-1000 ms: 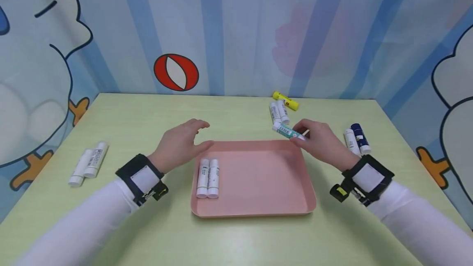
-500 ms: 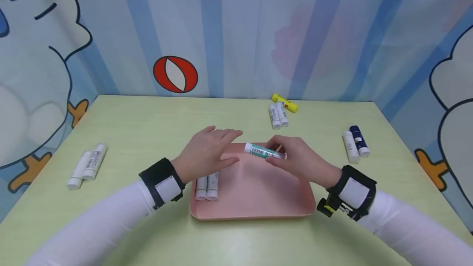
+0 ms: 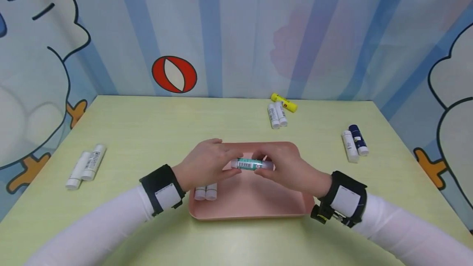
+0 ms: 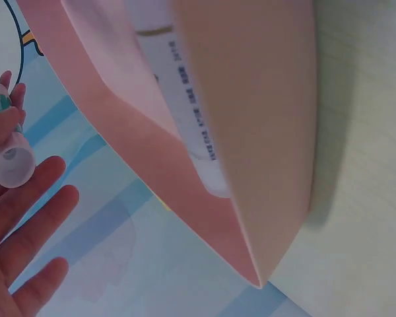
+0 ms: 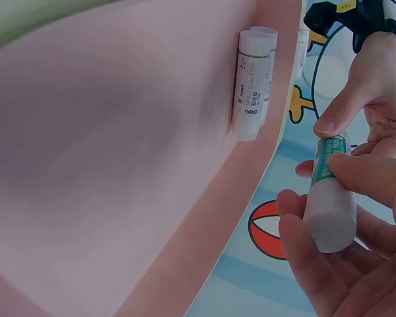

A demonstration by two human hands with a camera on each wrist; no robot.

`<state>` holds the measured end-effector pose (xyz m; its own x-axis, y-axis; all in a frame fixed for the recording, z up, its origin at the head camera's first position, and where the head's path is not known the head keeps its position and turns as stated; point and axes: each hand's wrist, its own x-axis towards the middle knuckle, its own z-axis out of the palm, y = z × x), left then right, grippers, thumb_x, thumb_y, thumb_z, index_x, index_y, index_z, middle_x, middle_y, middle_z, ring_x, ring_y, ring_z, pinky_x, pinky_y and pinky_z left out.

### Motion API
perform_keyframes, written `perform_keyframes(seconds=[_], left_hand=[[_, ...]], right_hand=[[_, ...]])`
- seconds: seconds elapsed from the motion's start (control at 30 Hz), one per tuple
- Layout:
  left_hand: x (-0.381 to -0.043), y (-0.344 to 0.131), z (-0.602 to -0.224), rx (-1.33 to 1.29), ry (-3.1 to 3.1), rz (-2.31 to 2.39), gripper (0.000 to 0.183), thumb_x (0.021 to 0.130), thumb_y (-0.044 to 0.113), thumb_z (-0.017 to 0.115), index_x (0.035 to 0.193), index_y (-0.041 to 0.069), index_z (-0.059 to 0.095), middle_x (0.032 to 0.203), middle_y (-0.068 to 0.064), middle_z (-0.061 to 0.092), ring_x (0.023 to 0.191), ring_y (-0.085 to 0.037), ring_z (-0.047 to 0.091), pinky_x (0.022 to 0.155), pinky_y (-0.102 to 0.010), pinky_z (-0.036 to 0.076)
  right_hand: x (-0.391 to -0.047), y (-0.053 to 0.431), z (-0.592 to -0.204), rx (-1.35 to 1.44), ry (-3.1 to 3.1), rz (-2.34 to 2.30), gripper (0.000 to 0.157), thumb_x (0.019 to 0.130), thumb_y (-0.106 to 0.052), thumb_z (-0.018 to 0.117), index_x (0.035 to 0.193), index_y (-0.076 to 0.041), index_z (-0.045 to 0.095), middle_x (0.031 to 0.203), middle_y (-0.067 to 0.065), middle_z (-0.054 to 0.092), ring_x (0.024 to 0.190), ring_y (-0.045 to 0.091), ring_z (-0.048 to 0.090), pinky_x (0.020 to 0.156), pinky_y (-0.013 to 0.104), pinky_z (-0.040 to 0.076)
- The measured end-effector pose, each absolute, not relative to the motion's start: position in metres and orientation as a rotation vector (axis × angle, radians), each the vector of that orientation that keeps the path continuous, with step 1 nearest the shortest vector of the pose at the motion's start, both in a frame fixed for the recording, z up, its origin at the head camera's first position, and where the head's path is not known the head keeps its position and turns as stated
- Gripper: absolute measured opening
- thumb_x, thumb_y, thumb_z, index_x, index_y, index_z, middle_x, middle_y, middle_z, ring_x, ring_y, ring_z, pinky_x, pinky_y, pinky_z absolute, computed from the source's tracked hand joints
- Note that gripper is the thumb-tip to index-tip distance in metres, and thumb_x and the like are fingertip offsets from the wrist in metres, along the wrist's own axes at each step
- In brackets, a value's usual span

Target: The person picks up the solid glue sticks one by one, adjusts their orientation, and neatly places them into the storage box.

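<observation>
A green-and-white glue stick (image 3: 249, 164) is held level above the pink tray (image 3: 255, 212). My left hand (image 3: 207, 163) pinches its left end between thumb and fingers. At the other end, my right hand (image 3: 288, 169) grips it the same way. Up close in the right wrist view, both thumbs lie on the glue stick (image 5: 331, 205), one from each side. Two white glue sticks (image 3: 205, 192) lie side by side in the tray's left part, partly hidden by my left hand; one white glue stick (image 5: 252, 86) shows its label.
Two white glue sticks (image 3: 86, 165) lie on the table at the left. Toward the back are two more white glue sticks (image 3: 277, 115) and a yellow glue stick (image 3: 284, 102). A white stick (image 3: 350, 146) and a dark blue glue stick (image 3: 358, 139) lie at the right.
The right hand has carried the green glue stick left and toward me, from the tray's back right corner to over the tray. The left hand has moved right and now holds its other end.
</observation>
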<state>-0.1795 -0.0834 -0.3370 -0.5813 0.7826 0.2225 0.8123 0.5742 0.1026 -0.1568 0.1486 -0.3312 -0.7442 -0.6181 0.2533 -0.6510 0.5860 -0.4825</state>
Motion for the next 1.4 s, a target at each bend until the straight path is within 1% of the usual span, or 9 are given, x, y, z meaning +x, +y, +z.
perform_keyframes(seconds=[0.1, 0.23, 0.33, 0.4, 0.47, 0.6, 1.0, 1.17, 1.4], left_hand=[[-0.178, -0.085, -0.339, -1.360, -2.602, -0.319, 0.027, 0.083, 0.031, 0.078, 0.102, 0.014, 0.069, 0.082, 0.005, 0.070, 0.064, -0.008, 0.059, 0.073, -0.029, 0.054], [-0.177, -0.086, -0.339, -1.299, -2.619, -0.453, 0.043, 0.084, 0.030, 0.077, 0.125, 0.021, 0.065, 0.093, 0.006, 0.071, 0.063, -0.005, 0.057, 0.061, -0.021, 0.050], [-0.177, -0.085, -0.339, -1.195, -2.697, -0.561, 0.053, 0.088, 0.032, 0.073, 0.138, 0.029, 0.056, 0.086, 0.008, 0.069, 0.063, -0.005, 0.057, 0.057, -0.021, 0.047], [-0.177, -0.084, -0.339, -1.097, -2.760, -0.641, 0.046, 0.089, 0.034, 0.071, 0.133, 0.026, 0.061, 0.075, 0.009, 0.065, 0.062, -0.005, 0.055, 0.055, -0.022, 0.046], [-0.178, -0.082, -0.339, -0.997, -2.809, -0.734, 0.040, 0.089, 0.035, 0.071, 0.126, 0.020, 0.067, 0.071, 0.009, 0.063, 0.064, -0.005, 0.057, 0.056, -0.023, 0.047], [-0.178, -0.079, -0.340, -0.861, -2.835, -0.966, 0.032, 0.087, 0.033, 0.073, 0.111, 0.011, 0.073, 0.083, 0.006, 0.070, 0.072, -0.006, 0.064, 0.063, -0.024, 0.051], [-0.172, -0.067, -0.335, -0.694, -2.881, -1.148, 0.030, 0.084, 0.038, 0.076, 0.100, 0.013, 0.073, 0.081, 0.007, 0.069, 0.075, -0.007, 0.065, 0.063, -0.026, 0.051], [-0.172, -0.068, -0.334, -0.697, -2.916, -1.127, 0.030, 0.085, 0.040, 0.075, 0.101, 0.015, 0.072, 0.080, 0.009, 0.068, 0.077, -0.008, 0.063, 0.063, -0.026, 0.050], [-0.172, -0.086, -0.338, -0.803, -2.965, -1.027, 0.042, 0.086, 0.048, 0.071, 0.121, 0.024, 0.068, 0.083, 0.013, 0.064, 0.077, -0.006, 0.059, 0.063, -0.028, 0.050]], right_hand=[[-0.157, 0.148, -0.330, 1.092, -2.765, 0.894, 0.023, 0.082, -0.009, 0.078, 0.100, -0.012, 0.064, 0.088, -0.008, 0.063, 0.072, 0.006, 0.056, 0.063, 0.024, 0.050], [-0.161, 0.148, -0.329, 0.981, -2.833, 1.012, 0.028, 0.085, -0.013, 0.076, 0.110, -0.009, 0.062, 0.095, -0.003, 0.063, 0.077, 0.012, 0.056, 0.064, 0.026, 0.050], [-0.166, 0.148, -0.329, 0.799, -2.865, 1.237, 0.042, 0.089, -0.016, 0.072, 0.125, -0.004, 0.053, 0.110, 0.007, 0.061, 0.091, 0.021, 0.059, 0.070, 0.030, 0.053], [-0.170, 0.148, -0.330, 0.647, -2.846, 1.443, 0.050, 0.092, -0.016, 0.069, 0.134, -0.001, 0.045, 0.121, 0.014, 0.056, 0.102, 0.027, 0.059, 0.076, 0.033, 0.054], [-0.172, 0.147, -0.331, 0.498, -2.802, 1.641, 0.053, 0.095, -0.018, 0.064, 0.137, 0.002, 0.040, 0.127, 0.019, 0.052, 0.109, 0.032, 0.058, 0.080, 0.035, 0.054], [-0.173, 0.143, -0.333, 0.285, -2.685, 1.980, 0.050, 0.100, -0.022, 0.057, 0.137, 0.006, 0.040, 0.124, 0.022, 0.056, 0.111, 0.033, 0.059, 0.083, 0.036, 0.054], [-0.161, 0.127, -0.332, -0.060, -2.438, 2.291, 0.044, 0.098, -0.035, 0.058, 0.128, -0.003, 0.050, 0.114, 0.013, 0.067, 0.106, 0.025, 0.064, 0.086, 0.035, 0.054], [-0.161, 0.125, -0.332, -0.137, -2.451, 2.272, 0.044, 0.097, -0.035, 0.060, 0.128, -0.006, 0.052, 0.113, 0.011, 0.068, 0.103, 0.022, 0.066, 0.088, 0.038, 0.053], [-0.162, 0.124, -0.334, -0.051, -2.494, 2.243, 0.039, 0.097, -0.031, 0.061, 0.125, -0.005, 0.053, 0.111, 0.011, 0.068, 0.101, 0.022, 0.067, 0.089, 0.041, 0.053]])
